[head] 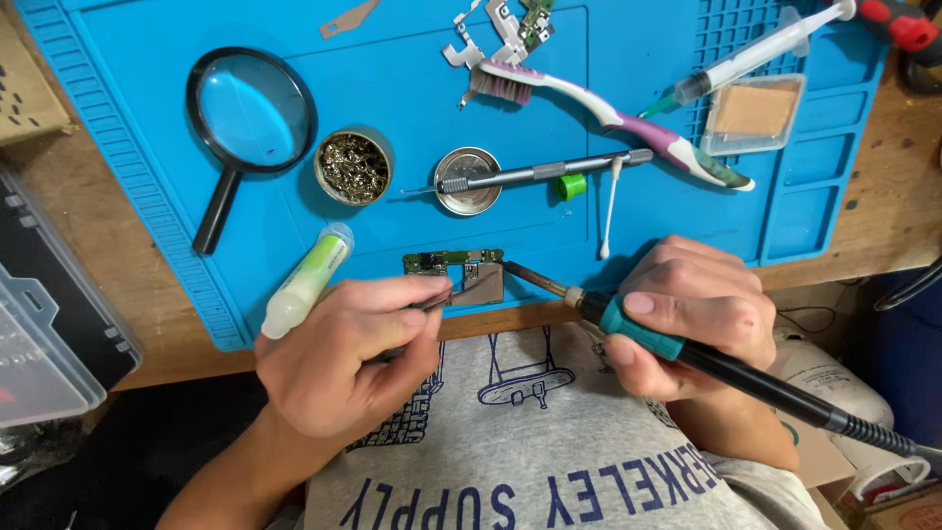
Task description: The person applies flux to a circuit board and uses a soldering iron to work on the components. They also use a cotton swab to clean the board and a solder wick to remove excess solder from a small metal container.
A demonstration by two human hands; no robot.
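A small green circuit board (453,273) with a metal shield lies at the near edge of the blue work mat (412,88). My left hand (348,358) pinches thin tweezers (439,300) whose tip touches the board's near side. My right hand (687,314) grips a soldering iron (677,348) with a teal collar and black handle. Its metal tip (535,280) points left at the board's right edge.
On the mat lie a magnifying glass (250,113), a tin of brass wool (353,167), a round metal tin (467,182) under a precision screwdriver (545,172), a toothbrush (608,113), a cotton swab (610,211), a syringe (756,54), a glue tube (309,280). A plastic case (44,324) sits left.
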